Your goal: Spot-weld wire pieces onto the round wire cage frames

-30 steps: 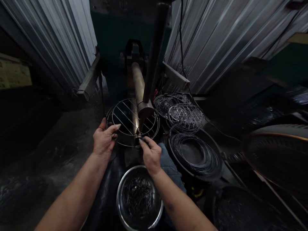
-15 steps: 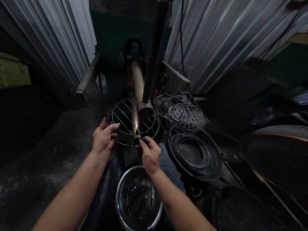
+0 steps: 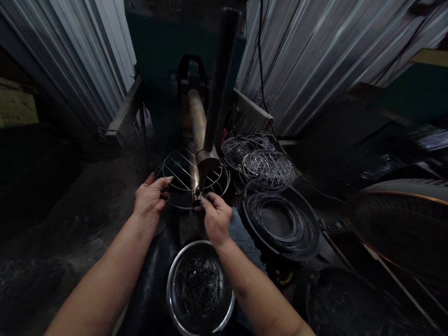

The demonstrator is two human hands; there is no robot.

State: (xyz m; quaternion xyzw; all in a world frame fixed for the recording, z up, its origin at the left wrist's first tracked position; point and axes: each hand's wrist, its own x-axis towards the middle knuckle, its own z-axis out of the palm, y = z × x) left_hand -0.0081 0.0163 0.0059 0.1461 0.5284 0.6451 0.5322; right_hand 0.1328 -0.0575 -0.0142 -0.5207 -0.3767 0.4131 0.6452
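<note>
A round wire rack [image 3: 178, 175] with parallel bars lies between the arms of a machine with a brass-coloured cylinder [image 3: 198, 114]. At the rack's left rim my left hand [image 3: 150, 195] is closed, thumb on top. My right hand [image 3: 216, 215] pinches at the near rim, close under the machine's tip [image 3: 200, 184]; whether it grips the rim or a small wire piece I cannot make out. Below the hands sits a shiny metal bowl [image 3: 170, 285] holding many short bent wire pieces [image 3: 200, 284].
To the right stand a pile of wire racks [image 3: 268, 169] and a dark basin with wire rings [image 3: 280, 221]. A caged fan [image 3: 399, 224] is farther right. Wooden boards [image 3: 124, 112] flank the machine; a dark cable [image 3: 261, 51] hangs behind it.
The view has shifted slightly, so everything sits a little further left. The machine's tip and rack rim appear closer together at my right hand. Both hands keep nearly the same pose.
</note>
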